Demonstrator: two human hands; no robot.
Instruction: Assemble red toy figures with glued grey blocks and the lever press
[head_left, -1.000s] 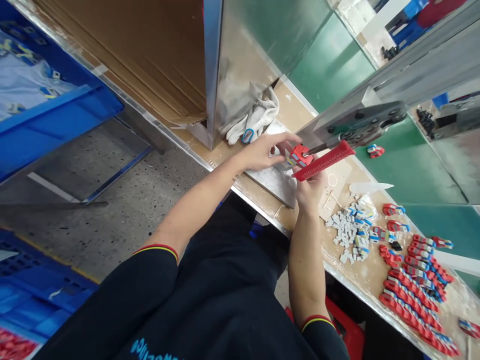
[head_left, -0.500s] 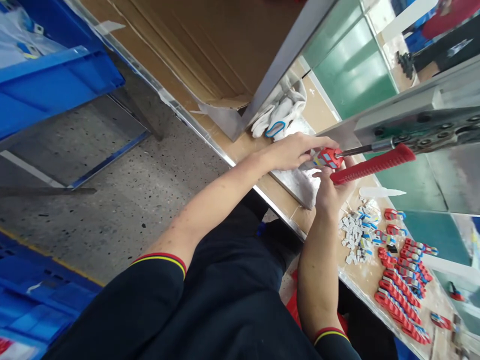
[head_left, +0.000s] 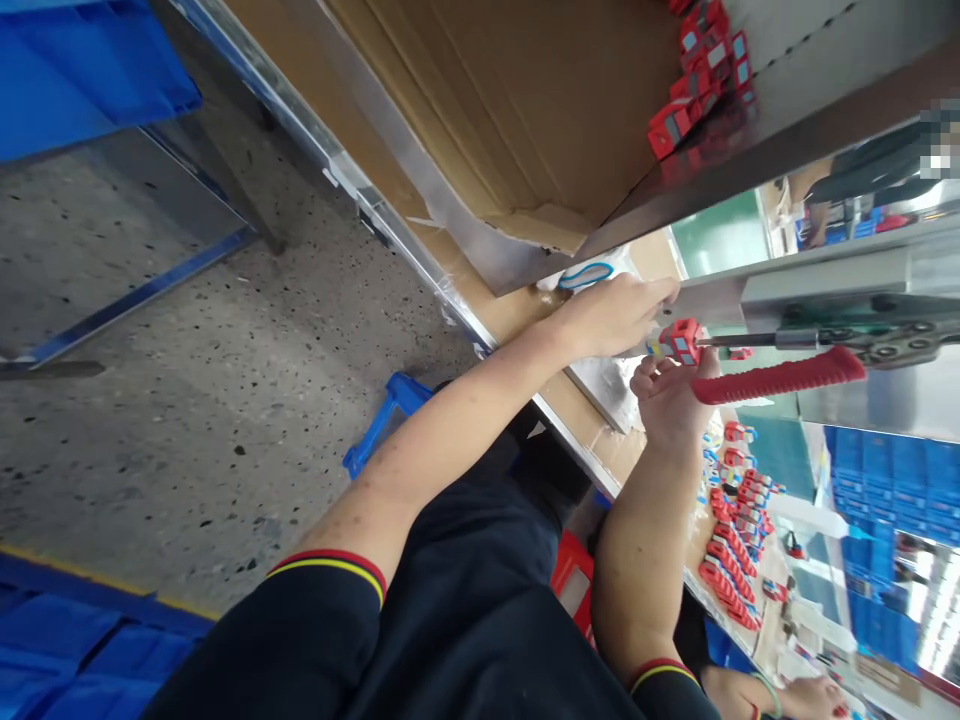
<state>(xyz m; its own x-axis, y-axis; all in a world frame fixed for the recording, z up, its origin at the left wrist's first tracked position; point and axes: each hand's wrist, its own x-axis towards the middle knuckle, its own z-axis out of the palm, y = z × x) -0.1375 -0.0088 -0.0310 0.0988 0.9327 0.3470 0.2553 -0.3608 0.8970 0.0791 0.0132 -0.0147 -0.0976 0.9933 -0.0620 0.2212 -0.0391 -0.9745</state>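
I look down from the head camera past two dark sleeves, the left (head_left: pixel 285 640) and the right (head_left: pixel 671 692), each banded red and yellow, to two bare forearms reaching forward. The left forearm (head_left: pixel 450 430) slants up to the right, ending in the left hand (head_left: pixel 616 315), back of the hand up, fingers pointing right and bent; I cannot tell whether they grasp anything. The right forearm (head_left: pixel 652 530) rises steeply to the right hand (head_left: pixel 675 405), its palm turned up, fingers loosely curled beside the underside of one red toy car (head_left: pixel 681 343); I cannot tell whether they grip it. That car sits between the hands, at the tip of one metal rod (head_left: pixel 739 341) on one toggle clamp (head_left: pixel 892 340), whose single red handle (head_left: pixel 784 377) angles across in front of the right hand. Beneath is a tan workbench (head_left: pixel 487 290) with one gray plate (head_left: pixel 606 392). Just beyond the left hand lies white cloth with one blue-edged opening (head_left: pixel 589 275). Farther off I see one cardboard box (head_left: pixel 517 110), a cluster of red cars (head_left: pixel 694 90) along its far side, overlapping too much to count. Down the bench to the right stand rows of more cars (head_left: pixel 731 575), too crowded to number, and past them one co-worker's hand (head_left: pixel 814 698).
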